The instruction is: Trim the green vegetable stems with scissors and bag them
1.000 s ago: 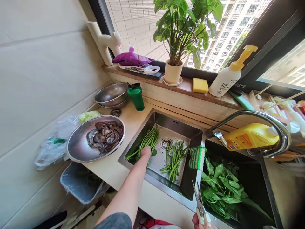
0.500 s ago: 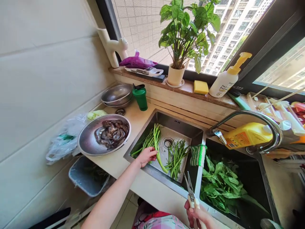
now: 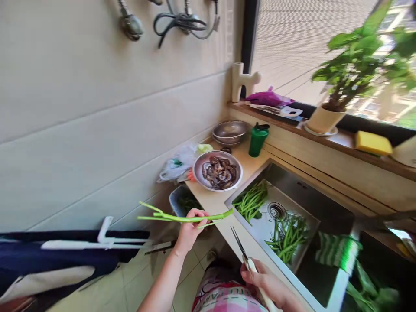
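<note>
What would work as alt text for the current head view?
A person's left hand holds a branching green stalk beside a kitchen counter, while the right hand holds light-handled scissors. In a metal sink at right lie two bunches of green stems; beyond the left hand, a metal bowl of dark, glossy food sits on the counter.

Red lettering (image 3: 217, 292) on the pink checked garment (image 3: 238, 304), seemingly including "PA", the rest unclear

Stem (image 3: 173, 217): part hidden by left hand (image 3: 189, 229). Scissors (image 3: 248, 263): handles partly hidden by right hand (image 3: 273, 285). Plant (image 3: 355, 56): blurred, cut by right edge. Bin (image 3: 174, 200): contents too dim to tell.
</note>
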A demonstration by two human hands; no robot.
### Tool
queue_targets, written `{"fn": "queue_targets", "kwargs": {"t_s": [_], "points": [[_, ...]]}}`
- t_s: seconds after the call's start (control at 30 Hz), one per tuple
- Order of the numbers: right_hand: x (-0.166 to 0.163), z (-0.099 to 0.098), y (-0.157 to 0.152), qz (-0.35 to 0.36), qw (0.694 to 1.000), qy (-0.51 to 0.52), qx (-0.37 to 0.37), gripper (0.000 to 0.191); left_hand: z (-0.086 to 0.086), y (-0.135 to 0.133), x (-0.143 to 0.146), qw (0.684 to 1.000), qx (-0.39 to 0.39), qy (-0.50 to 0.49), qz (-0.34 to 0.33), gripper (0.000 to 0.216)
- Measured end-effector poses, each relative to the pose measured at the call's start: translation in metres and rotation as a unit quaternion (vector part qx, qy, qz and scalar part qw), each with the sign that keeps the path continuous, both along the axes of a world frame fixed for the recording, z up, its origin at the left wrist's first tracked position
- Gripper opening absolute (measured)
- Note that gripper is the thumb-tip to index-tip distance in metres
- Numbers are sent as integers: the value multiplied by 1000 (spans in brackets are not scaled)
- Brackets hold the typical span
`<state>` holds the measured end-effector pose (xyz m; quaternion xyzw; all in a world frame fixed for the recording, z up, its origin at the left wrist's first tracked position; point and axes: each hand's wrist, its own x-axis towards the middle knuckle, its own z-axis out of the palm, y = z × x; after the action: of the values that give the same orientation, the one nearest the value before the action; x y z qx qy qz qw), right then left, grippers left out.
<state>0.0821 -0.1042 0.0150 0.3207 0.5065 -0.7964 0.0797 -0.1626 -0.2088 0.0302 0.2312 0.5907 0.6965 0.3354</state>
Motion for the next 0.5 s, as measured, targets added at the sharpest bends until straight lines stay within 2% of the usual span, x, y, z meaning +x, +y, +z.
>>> {"fn": "queue_targets", "kwargs": {"t_s": [0.1, 0.23, 0.33, 0.5], "points": [[-52, -13, -16, 49, 998, -13, -33, 30, -12, -38, -21, 997, -17, 48, 52, 20], [-110, -32, -34, 81, 992, -56, -75, 29, -29, -73, -43, 981, -59, 155, 103, 15], [-144, -42, -40, 110, 987, -85, -83, 23, -42, -88, -55, 968, -90, 201, 120, 13], [-189, -62, -47, 147, 977, -125, -89, 22, -73, -98, -75, 967, -92, 191, 139, 16]]}}
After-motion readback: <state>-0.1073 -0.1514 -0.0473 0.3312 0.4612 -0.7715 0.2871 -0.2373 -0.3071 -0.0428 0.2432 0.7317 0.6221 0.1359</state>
